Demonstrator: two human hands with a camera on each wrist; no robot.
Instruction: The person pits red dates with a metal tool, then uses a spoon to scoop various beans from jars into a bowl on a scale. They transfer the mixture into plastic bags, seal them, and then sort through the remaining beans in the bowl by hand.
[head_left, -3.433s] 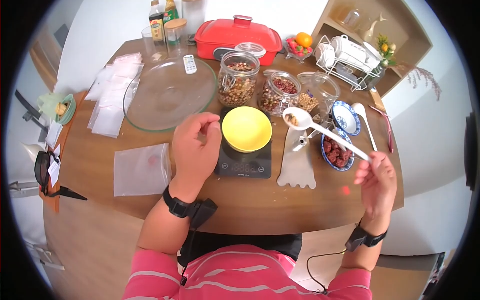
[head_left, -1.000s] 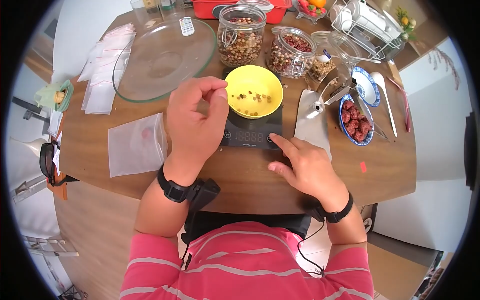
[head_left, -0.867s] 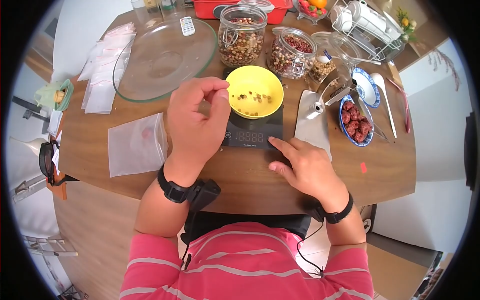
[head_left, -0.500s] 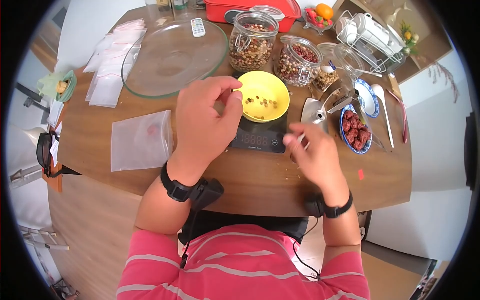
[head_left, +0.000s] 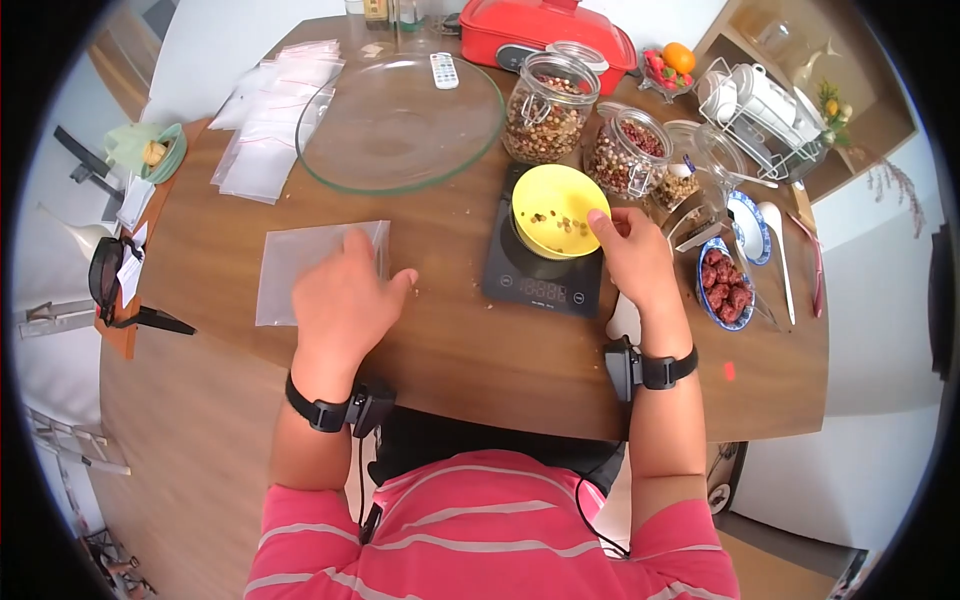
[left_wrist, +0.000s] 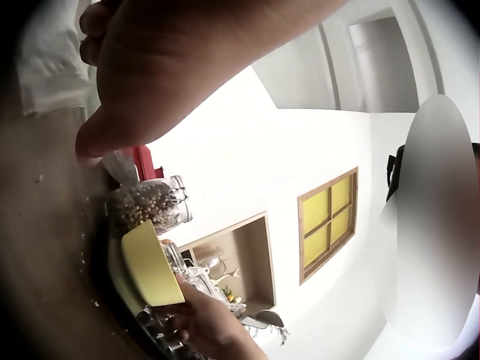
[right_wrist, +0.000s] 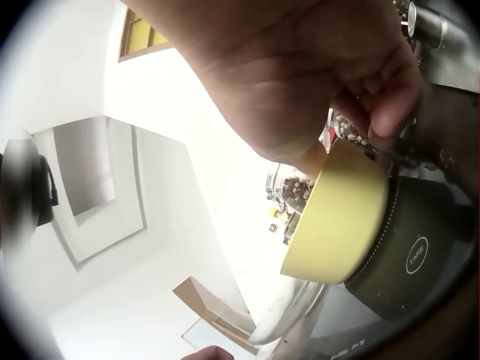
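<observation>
My right hand [head_left: 638, 258] pinches the right rim of a yellow bowl [head_left: 545, 195], its thumb over the edge. Several small beans or seeds lie in the bowl. Beneath it is a black kitchen scale [head_left: 540, 290] with a digital display; in the right wrist view the bowl [right_wrist: 337, 214] is right over the scale's surface, beside the TARE button. My left hand [head_left: 345, 300] reaches over a clear zip bag [head_left: 288, 258] lying on the table, fingers extended and thumb out to the side. It covers the bag's lower right part.
Jars of mixed beans [head_left: 548, 115] stand behind the scale. A glass plate [head_left: 400, 165] and a stack of plastic bags [head_left: 262, 150] are at the back left. To the right are a bowl of dark red dates [head_left: 726, 288], a white spoon [head_left: 776, 250] and a metal scraper [head_left: 624, 322].
My right hand has gone from pressing the scale's button to the bowl's rim. My left hand has left the bowl's left side and moved left over the zip bag. Earlier, the right hand held a white spoon.
</observation>
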